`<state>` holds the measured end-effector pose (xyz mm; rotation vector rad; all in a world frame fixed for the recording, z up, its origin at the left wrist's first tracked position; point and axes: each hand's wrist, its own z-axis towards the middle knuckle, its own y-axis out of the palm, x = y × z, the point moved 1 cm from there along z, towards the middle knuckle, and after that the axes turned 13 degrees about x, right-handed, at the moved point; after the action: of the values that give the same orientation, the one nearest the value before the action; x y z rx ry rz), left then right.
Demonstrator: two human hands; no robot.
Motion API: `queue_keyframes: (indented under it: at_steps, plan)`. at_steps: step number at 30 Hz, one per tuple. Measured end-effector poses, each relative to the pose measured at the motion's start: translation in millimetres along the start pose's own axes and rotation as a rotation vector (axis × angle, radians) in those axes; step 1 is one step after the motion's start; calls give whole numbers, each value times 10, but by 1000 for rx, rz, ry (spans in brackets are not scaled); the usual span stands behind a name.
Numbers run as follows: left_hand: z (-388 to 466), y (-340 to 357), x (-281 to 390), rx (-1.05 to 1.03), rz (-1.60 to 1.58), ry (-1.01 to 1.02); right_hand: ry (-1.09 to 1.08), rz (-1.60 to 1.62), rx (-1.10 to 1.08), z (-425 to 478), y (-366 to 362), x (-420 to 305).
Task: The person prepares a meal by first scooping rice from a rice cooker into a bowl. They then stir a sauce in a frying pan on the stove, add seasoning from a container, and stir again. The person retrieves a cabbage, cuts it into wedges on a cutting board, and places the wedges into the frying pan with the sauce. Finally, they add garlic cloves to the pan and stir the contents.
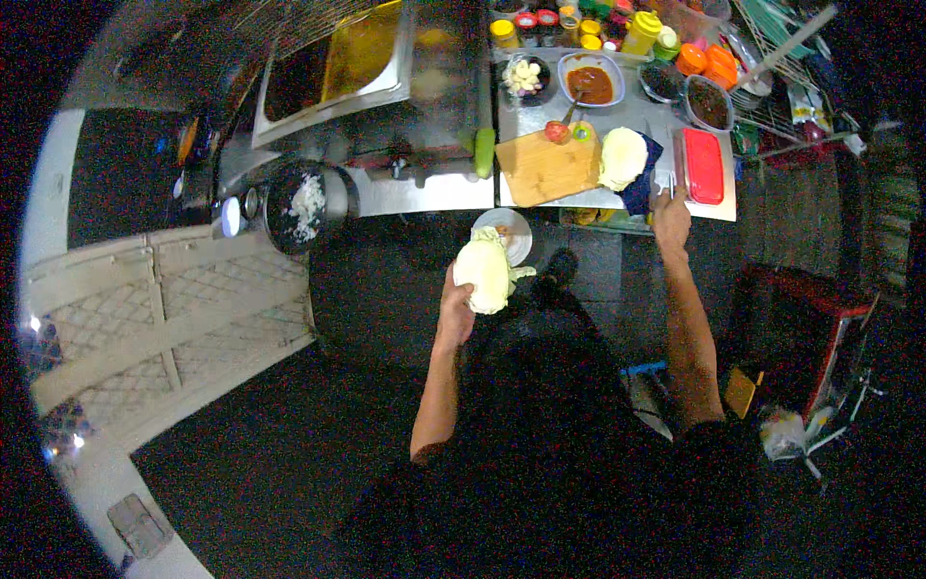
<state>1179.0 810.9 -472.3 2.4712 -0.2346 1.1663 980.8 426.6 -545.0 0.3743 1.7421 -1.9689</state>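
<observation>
My left hand (456,307) grips a pale cabbage piece (483,275) in front of the counter, above a pale round bowl or plate (515,235). At the counter's right edge, my right hand (671,217) is at a thin metallic utensil (671,184); whether the fingers close on it is too small to tell. Another cabbage piece (623,158) lies on a dark blue cloth (649,174). Left of it is a wooden cutting board (546,172) with a red, cut vegetable or fruit (557,132) and a small green ring (582,132) near its far edge.
A red-lidded container (703,166) stands right of my right hand. Behind the board are a tub of reddish-brown sauce (589,83), a bowl of garlic (524,76) and several jars. A green cucumber-like vegetable (484,153) lies left. A dark pan (278,217) holds something white.
</observation>
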Motion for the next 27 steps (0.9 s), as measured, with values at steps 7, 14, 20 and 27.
queue_keyframes:
  at_steps: [7, 14, 20, 27]
  plan:
    - [500, -834, -206, 129, 62, 68, 12, 90, 38, -772, -395, -177]
    - [2127, -2182, -2263, 501, -164, -13, -144, -67, -111, -1853, -661, 224]
    - [3465, -2238, -2775, 566, -238, 3, -164, -270, -278, -2779, -497, 1027]
    - [5161, -2277, -3079, 891, 286, 289, -286, -430, -88, -2643, -13, 2070]
